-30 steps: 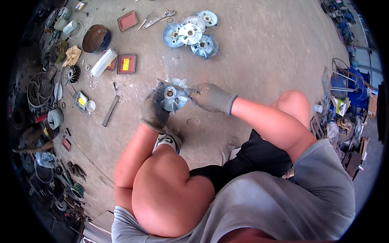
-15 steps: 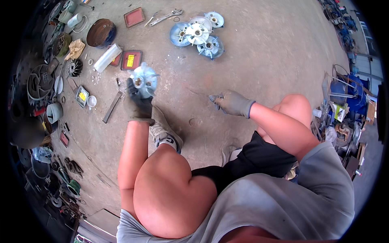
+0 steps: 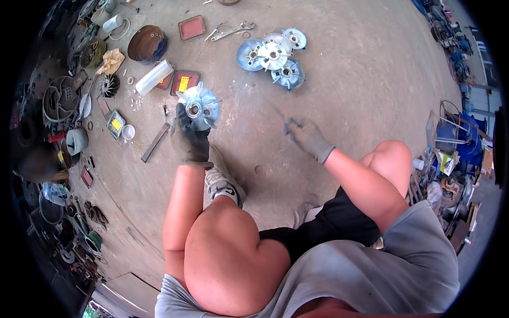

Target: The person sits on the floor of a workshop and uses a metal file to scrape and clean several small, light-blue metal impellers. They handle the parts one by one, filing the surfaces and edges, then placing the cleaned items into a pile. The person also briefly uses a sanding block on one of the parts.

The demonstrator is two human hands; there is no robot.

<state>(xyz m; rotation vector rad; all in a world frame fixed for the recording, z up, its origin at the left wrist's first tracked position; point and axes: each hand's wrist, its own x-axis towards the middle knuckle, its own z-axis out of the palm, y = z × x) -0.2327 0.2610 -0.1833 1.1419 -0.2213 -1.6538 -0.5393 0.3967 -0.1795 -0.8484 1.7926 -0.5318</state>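
Observation:
My gloved left hand grips a pale blue finned fan wheel by its left edge, its hub hole facing up. Off to the right, apart from that wheel, my gloved right hand is closed round a thin, stick-like tool. The tool points up and to the left; it is blurred, so its exact kind cannot be made out. Beyond both hands, several similar fan wheels lie in an overlapping cluster on the floor.
An adjustable wrench and a red tray lie at the far side. Left of the held wheel are a clear plastic roll, a rusty round drum and a flat metal bar. Machine parts crowd both sides.
The held fan wheel has tilted, showing its hub and fins more fully. My right hand has turned, and its tool points more steeply upward. The whole view has shifted slightly.

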